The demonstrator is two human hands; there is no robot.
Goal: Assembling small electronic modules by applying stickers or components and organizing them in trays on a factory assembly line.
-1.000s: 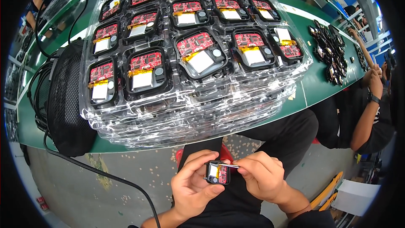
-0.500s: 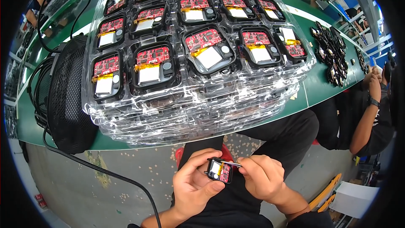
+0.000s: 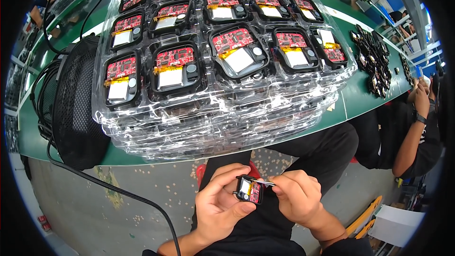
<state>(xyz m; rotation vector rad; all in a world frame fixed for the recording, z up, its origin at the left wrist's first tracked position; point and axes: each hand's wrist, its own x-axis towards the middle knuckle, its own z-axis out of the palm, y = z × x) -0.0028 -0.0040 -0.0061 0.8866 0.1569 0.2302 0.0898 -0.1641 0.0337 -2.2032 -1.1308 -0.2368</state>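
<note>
My left hand [image 3: 215,211] is closed around the rim of a small black device housing [image 3: 258,201], its open side turned up above my lap. Inside it are a red circuit board, a white battery, yellow tape and a small round silver part. Pinched in my right hand [image 3: 299,198] is a slim metal tool that looks like tweezers [image 3: 265,182]. The tool reaches over the housing's upper edge, close to the yellow tape; whether its tip touches anything is too small to tell.
A tall stack of clear plastic trays [image 3: 237,96] holding similar units stands on the green table [image 3: 348,98]. Left of it sit a black mesh bag [image 3: 78,109] and a hanging cable [image 3: 128,192]. A pile of black parts [image 3: 372,61] lies farther right, near a co-worker's arm [image 3: 411,137].
My right hand and the metal tool have shifted slightly to the right. The left hand still holds the housing, which sits almost unchanged. The whole view has moved a little.
</note>
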